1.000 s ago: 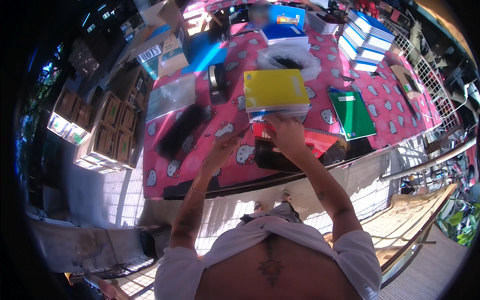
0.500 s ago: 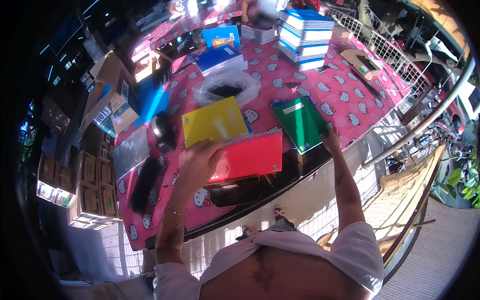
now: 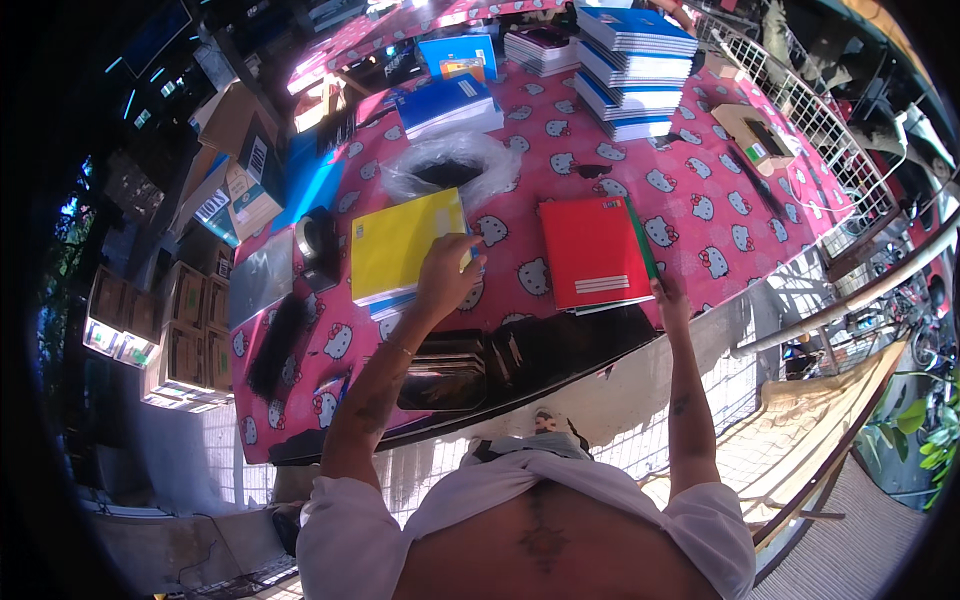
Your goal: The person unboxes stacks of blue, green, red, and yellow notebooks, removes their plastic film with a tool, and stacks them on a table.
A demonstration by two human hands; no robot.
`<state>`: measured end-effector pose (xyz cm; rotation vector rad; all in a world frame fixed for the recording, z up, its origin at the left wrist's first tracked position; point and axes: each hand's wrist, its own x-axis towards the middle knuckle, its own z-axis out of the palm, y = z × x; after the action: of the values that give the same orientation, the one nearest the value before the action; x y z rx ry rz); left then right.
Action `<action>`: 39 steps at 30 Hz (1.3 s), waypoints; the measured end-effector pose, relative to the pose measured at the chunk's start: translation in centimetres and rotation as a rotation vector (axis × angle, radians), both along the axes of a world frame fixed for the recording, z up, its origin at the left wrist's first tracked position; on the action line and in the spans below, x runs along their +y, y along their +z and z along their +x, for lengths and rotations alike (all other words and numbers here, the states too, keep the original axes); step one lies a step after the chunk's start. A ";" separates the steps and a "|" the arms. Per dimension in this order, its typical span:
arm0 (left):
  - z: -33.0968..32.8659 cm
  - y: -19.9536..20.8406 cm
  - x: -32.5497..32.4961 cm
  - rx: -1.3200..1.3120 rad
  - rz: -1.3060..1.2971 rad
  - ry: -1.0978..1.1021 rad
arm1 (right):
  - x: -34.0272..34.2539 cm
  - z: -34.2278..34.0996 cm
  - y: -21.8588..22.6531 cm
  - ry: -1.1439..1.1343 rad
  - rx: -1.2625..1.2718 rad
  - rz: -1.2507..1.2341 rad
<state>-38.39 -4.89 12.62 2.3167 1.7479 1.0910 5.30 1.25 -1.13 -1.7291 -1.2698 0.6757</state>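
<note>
My left hand (image 3: 447, 275) rests on the near right corner of a yellow notebook stack (image 3: 400, 245) on the pink patterned tablecloth (image 3: 690, 200), fingers curled over its edge. My right hand (image 3: 667, 292) touches the near right corner of a red notebook (image 3: 592, 250) that lies on a green one, its fingers at the edge. Both stacks lie flat, side by side, near the table's front.
A clear plastic bag (image 3: 440, 165) lies behind the yellow stack. Blue notebook stacks (image 3: 635, 60) stand at the back, another blue pile (image 3: 445, 100) to their left. Dark plastic packets (image 3: 470, 365) lie at the front edge. Cardboard boxes (image 3: 235, 150) crowd the left; a wire rack (image 3: 820, 130) is on the right.
The red notebook has gone from my left hand's side onto the green notebook at the right. My left hand now sits on the yellow stack. The view has swung left.
</note>
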 end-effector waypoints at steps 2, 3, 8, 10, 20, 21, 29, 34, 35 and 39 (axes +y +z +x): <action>-6.0 0.4 -2.8 0.262 -0.110 0.014 | -0.3 -0.8 0.1 0.161 -0.480 -0.009; -7.6 -0.2 -3.0 0.262 -0.109 0.006 | 0.3 0.4 -0.8 0.169 -0.229 -0.008; -12.6 -4.0 -4.8 0.153 -0.225 -0.029 | -2.4 -8.5 2.8 0.182 -0.203 0.337; -12.6 -3.1 -4.3 0.138 -0.267 -0.022 | -4.9 -13.7 5.2 0.410 -0.075 0.367; -13.5 -2.5 -3.1 -0.049 -0.246 -0.029 | -6.5 -29.8 5.2 0.715 0.006 0.256; -13.5 -2.7 -3.0 -0.018 -0.157 -0.046 | -6.0 -30.8 4.8 0.671 0.012 0.221; -14.1 5.2 -2.5 0.064 0.307 0.085 | -6.6 -33.1 7.3 0.513 -0.137 0.245; -10.1 18.0 -9.5 0.119 0.240 -0.149 | -11.3 -28.0 14.6 0.624 0.305 0.427; -9.5 18.5 -10.4 0.136 0.194 -0.233 | -12.2 -26.8 15.0 0.755 0.442 0.202; -7.3 16.9 -13.2 0.256 0.195 -0.378 | -16.6 -25.7 10.7 0.712 0.561 0.083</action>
<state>-45.72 -18.14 29.49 2.8583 1.2239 0.9694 -20.39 -15.36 9.59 -0.8791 -1.4515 1.3762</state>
